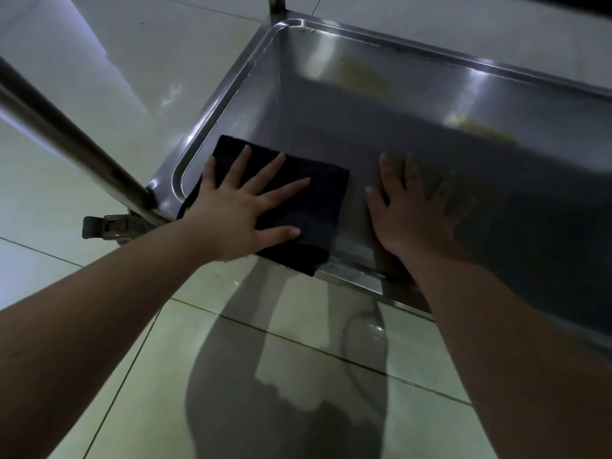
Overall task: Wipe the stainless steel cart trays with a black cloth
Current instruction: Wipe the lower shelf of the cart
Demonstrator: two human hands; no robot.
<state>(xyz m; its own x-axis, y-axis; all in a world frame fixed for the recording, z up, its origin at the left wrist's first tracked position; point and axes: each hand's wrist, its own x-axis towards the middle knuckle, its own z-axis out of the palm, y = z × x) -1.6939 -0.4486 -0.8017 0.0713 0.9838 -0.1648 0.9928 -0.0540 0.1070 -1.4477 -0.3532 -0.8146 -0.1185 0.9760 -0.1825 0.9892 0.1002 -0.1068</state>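
While my left hand (231, 207) presses splayed fingers flat on the black cloth (298, 207) to wipe, my right hand (410, 210), open and empty, braces against the cart tray (331, 104).

One cloth (308, 207), two hands, one tray (381, 104)

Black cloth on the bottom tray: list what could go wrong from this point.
1. The black cloth overhangs the tray's near rim; a pull toward the body could drag it onto the floor.
2. Yellowish stains lie at the far side, away from the cloth, and may get missed.
3. The right hand presses flat on bare steel, likely leaving fresh prints.
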